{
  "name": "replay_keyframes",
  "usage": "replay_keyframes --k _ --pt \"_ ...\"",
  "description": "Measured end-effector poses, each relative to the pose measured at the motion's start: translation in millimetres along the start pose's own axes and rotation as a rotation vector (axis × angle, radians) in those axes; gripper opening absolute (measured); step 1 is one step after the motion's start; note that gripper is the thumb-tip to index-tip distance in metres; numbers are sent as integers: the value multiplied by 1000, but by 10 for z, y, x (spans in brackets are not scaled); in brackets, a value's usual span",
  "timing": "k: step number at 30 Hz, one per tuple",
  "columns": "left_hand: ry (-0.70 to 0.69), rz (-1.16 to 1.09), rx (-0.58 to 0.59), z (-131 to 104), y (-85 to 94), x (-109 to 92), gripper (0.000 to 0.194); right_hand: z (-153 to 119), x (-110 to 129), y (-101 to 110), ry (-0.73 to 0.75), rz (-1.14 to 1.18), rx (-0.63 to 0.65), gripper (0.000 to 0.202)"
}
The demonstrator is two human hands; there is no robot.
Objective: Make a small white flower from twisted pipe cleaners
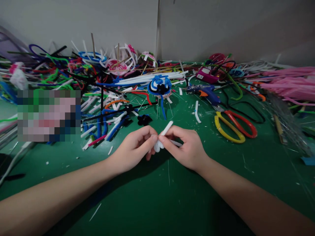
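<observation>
A white pipe cleaner, partly bent into small loops, is held above the green table between both hands. My left hand pinches the looped part from the left, thumb against the fingers. From the right, my right hand grips it between thumb and forefinger. One straight end sticks up between the hands; another length passes under the right fingers, which partly hide it. Just beyond the hands lie a black pipe-cleaner flower and a blue, white and black pipe-cleaner piece.
Scissors with yellow and red handles lie to the right, near a blue glue gun. Loose pipe cleaners crowd the back and left. A pink bundle is at the far right. The green table bears small scraps; a wall stands behind.
</observation>
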State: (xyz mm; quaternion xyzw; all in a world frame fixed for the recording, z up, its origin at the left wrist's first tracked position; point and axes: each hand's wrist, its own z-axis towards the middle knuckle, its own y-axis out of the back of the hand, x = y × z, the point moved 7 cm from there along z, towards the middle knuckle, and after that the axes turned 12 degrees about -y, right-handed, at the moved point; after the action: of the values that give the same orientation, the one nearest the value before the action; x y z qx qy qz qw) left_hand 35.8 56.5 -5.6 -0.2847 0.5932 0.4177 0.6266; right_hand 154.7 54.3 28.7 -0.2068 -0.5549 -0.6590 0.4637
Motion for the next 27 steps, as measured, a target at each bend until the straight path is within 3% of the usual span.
replay_keyframes --k 6,27 --pt "-19 89 7 -16 -1 -29 19 -15 -23 -38 -6 -3 43 14" --pt "2 26 7 0 -4 -10 19 -14 -41 -45 -19 -9 50 15"
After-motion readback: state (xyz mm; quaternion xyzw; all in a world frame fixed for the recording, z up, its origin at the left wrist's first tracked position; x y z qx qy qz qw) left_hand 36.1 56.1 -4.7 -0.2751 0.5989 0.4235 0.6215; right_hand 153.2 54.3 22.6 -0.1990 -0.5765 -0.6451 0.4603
